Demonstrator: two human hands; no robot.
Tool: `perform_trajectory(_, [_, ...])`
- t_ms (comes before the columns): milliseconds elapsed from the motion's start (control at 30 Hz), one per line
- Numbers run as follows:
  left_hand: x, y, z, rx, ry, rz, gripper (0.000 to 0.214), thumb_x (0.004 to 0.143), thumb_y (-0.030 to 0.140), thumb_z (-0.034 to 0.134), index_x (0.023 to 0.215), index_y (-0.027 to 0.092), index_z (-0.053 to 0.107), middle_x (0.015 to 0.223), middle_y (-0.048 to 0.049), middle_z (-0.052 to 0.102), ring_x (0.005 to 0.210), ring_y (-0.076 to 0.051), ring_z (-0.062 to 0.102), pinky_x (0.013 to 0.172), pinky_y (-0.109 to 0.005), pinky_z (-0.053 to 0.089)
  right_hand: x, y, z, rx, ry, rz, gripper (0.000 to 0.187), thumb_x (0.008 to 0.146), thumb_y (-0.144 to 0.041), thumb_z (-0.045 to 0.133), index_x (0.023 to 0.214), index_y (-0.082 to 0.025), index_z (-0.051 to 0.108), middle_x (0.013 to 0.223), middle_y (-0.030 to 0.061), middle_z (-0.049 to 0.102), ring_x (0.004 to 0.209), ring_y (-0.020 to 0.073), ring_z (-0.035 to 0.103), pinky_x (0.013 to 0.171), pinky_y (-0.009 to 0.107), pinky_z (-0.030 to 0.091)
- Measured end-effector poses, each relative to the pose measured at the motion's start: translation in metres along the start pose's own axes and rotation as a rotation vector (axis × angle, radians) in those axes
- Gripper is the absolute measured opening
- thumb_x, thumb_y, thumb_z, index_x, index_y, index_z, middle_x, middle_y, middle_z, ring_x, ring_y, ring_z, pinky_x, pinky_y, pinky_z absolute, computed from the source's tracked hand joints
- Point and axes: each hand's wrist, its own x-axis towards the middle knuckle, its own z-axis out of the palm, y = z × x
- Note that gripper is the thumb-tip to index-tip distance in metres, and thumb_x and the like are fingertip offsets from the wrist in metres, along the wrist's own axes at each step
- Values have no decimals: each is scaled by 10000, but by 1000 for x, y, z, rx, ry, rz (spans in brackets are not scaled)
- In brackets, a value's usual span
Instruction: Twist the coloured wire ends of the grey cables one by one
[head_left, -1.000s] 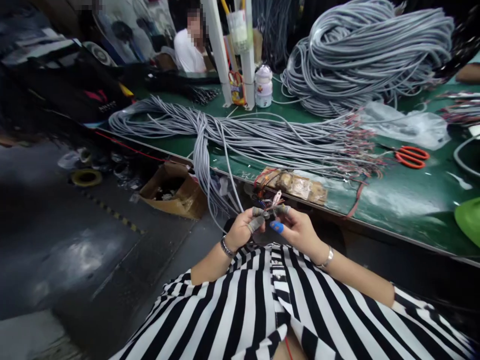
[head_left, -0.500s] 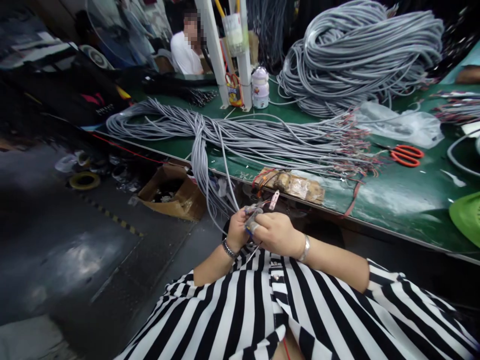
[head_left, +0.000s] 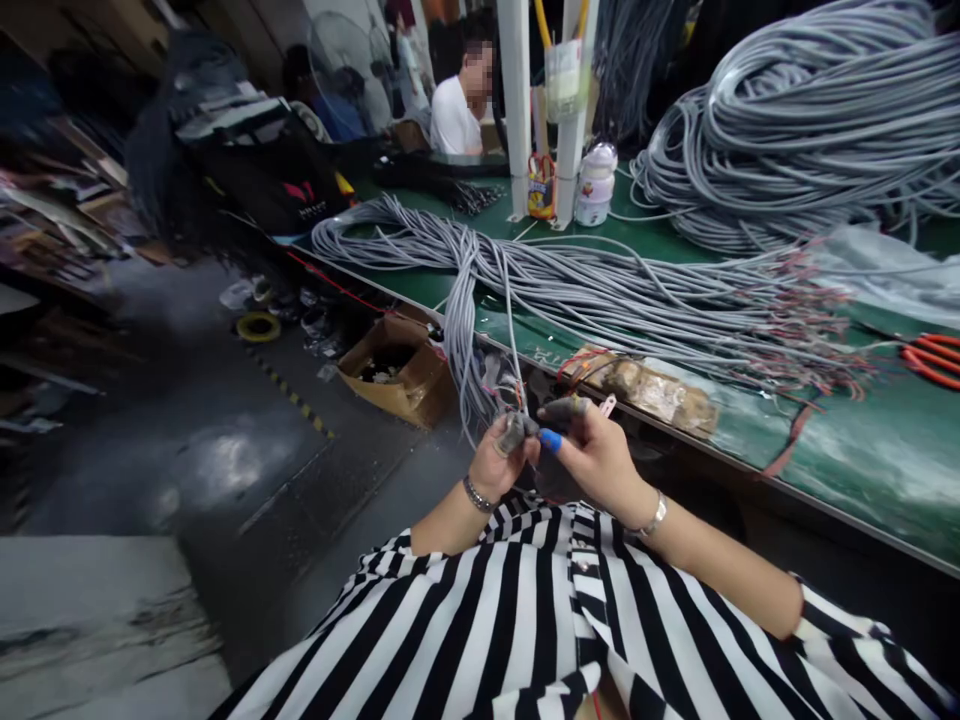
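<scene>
My left hand (head_left: pixel 497 455) and my right hand (head_left: pixel 596 450) meet just below the green bench's front edge, above my striped lap. Both wear finger cots, grey ones and a blue one on the right thumb. Their fingertips pinch the end of a grey cable (head_left: pixel 511 340) that drops from the bench, with thin red and coloured wires (head_left: pixel 517 395) showing at its tip. A small white tag (head_left: pixel 607 404) sticks out beside my right fingers. A long bundle of grey cables (head_left: pixel 600 290) lies across the bench behind them.
A big coil of grey cable (head_left: pixel 795 120) fills the bench's back right. Orange scissors (head_left: pixel 930 358) lie at the right edge, a taped brown pad (head_left: pixel 652 385) near the bench front. A cardboard box (head_left: pixel 397 370) stands on the floor. A person in white (head_left: pixel 457 110) sits beyond.
My view has swung left. My right hand, which covered the left half a second ago, has opened out so the blue thumb cot shows again; both hands still pinch the cable end.
</scene>
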Motion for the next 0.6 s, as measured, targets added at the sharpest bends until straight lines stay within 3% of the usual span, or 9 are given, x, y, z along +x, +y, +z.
perform_trajectory(100, [-3,-1,-4,26,-10,-24,401,636,507,810,728,167,617,511,26,581,430,-111,535,415,-220,406,11,1,10,243,-40,113,385,773,-304,725,1113,-218,565,1054,73,707,601,112,606,518,238,495])
perform_trajectory(167, [-3,-2,-5,39,-41,-28,422,616,524,814,728,167,621,495,22,583,418,-115,536,396,-216,400,17,1,17,407,-60,159,417,747,-312,745,1111,-227,560,1015,61,715,719,151,675,600,261,555])
perform_trajectory(267, [-2,-1,-8,28,-89,-39,427,654,538,786,824,170,651,466,25,572,406,-118,528,381,-208,391,22,0,25,525,-52,246,389,710,-335,770,1038,-225,592,886,34,721,784,191,710,624,285,589])
perform_trajectory(433, [-2,1,-18,22,-151,-49,418,712,521,745,892,155,654,464,17,569,399,-115,513,407,-216,399,23,5,33,651,-29,336,350,644,-346,816,912,-202,643,766,3,714,681,170,698,594,275,583])
perform_trajectory(600, [-2,4,-21,22,-104,-68,427,681,512,763,903,165,648,456,29,539,384,-110,486,394,-227,365,27,6,40,792,13,384,346,584,-275,860,860,-191,670,738,-8,722,690,141,690,693,265,570])
